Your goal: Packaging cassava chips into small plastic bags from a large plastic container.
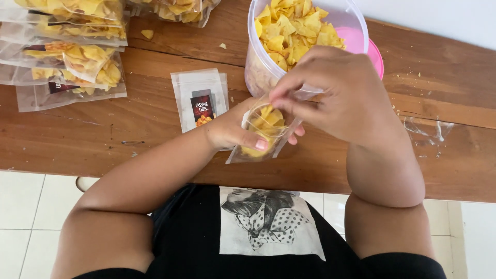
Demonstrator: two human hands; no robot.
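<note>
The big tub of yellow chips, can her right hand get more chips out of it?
Probably yes. The right hand is right beside the clear chip tub, whose top is open with the chips piled near the rim. Nothing covers it. Its fingers are at the small pouch that the left hand holds.
</note>
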